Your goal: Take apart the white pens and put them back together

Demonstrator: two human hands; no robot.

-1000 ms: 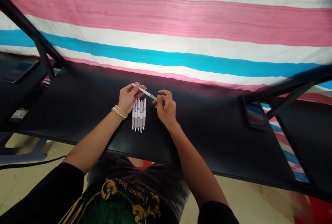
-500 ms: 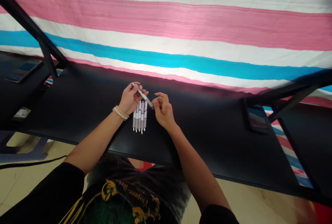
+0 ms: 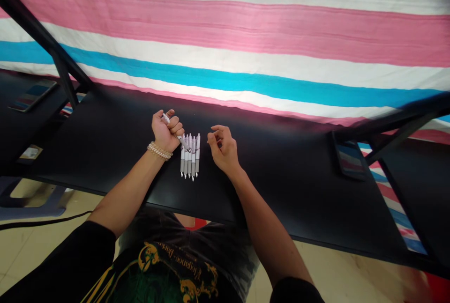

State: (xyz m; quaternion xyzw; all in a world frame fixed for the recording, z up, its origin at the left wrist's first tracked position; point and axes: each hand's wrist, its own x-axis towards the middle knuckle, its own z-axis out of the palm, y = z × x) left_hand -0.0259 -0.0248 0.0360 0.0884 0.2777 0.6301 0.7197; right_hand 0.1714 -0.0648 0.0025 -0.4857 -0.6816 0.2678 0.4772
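Observation:
My left hand (image 3: 166, 129) is closed around a white and grey pen (image 3: 183, 143). The pen lies slanted in the fist: its clicker end shows by the thumb, and its grey grip and metal tip point down to the right, over a row of pens. Several matching pens (image 3: 190, 160) lie side by side on the black table, tips toward me. To the right of that row is my right hand (image 3: 223, 148), loosely curled, with thumb and index finger apart and nothing visible between them. Its inner fingers are partly hidden.
The black table (image 3: 288, 176) runs across in front of me. A dark phone-like slab (image 3: 349, 155) lies at its right end, under a black metal brace (image 3: 390, 125). Another slab (image 3: 33, 95) is at far left. A striped cloth (image 3: 246, 31) hangs behind.
My left hand has turned and closed into a fist around the pen, moving slightly left, away from my right hand. The pen's tip now hangs over the row. My right hand has barely moved.

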